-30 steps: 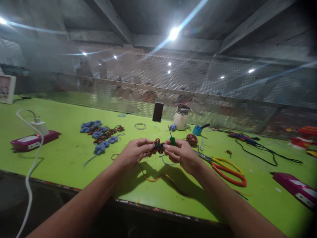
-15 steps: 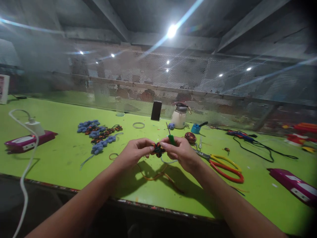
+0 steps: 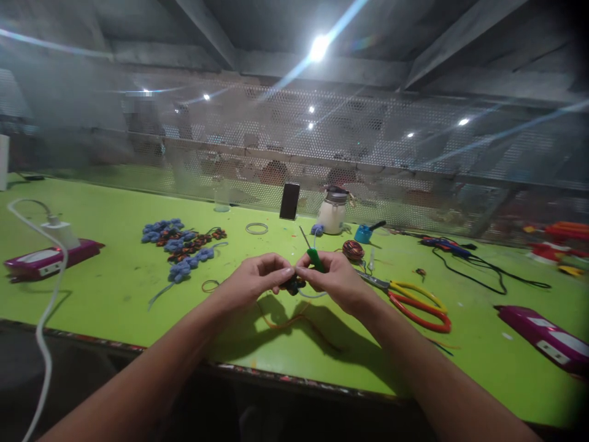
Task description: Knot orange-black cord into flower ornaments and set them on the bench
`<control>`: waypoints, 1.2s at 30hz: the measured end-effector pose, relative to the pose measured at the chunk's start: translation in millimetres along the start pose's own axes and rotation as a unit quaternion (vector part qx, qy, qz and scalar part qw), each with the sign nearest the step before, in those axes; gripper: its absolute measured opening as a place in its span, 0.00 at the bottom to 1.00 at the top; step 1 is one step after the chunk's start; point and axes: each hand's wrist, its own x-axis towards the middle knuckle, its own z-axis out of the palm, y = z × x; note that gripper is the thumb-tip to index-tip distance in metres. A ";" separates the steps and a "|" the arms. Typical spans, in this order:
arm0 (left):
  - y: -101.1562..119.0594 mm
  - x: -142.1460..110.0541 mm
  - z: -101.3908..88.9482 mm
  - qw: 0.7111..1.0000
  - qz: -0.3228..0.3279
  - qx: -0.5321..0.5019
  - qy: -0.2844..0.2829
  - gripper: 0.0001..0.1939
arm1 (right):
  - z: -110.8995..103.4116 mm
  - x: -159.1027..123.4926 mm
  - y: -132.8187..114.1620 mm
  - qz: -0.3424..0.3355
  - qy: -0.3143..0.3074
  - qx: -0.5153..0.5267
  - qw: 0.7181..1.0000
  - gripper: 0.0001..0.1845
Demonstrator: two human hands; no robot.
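Observation:
Between my hands is a small crocheted piece (image 3: 293, 284) in dark multicoloured yarn, mostly covered by my fingers. My left hand (image 3: 263, 275) pinches its left side with thumb and forefinger. My right hand (image 3: 337, 279) pinches the other side and also keeps a green-handled crochet hook (image 3: 315, 259) tucked in its grip, the metal shaft pointing up and left. An orange-brown yarn strand (image 3: 280, 325) trails on the table below. To the right lies a multicoloured yarn ball (image 3: 353, 250), and scissors (image 3: 416, 304) with red and yellow handles rest beside my right wrist.
Blue and dark crocheted flower strips (image 3: 181, 248) lie on the green table (image 3: 115, 294) at left. A phone (image 3: 289, 201) stands at the back near a white jar (image 3: 332, 212). Purple power strips (image 3: 543, 334) sit at both sides; a white cable (image 3: 43, 344) hangs over the front edge.
The crocheted piece has turned and folded in my fingers, showing less of its flower shape. My fingertips have come closer together, and the hook has tilted further left.

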 end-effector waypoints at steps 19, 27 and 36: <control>0.9 -2.0 -0.4 0.997 0.041 0.058 -0.005 0.08 | -10.6 -0.1 -4.8 -0.053 -0.069 -0.098 0.991 0.12; 2.7 -1.7 1.1 0.988 0.110 0.088 0.060 0.05 | -29.4 -8.3 -32.9 -0.094 -0.054 -0.219 0.970 0.19; -4.2 3.8 -1.9 0.979 0.074 0.152 0.117 0.05 | -34.5 -12.3 -29.4 -0.118 -0.133 -0.352 0.919 0.18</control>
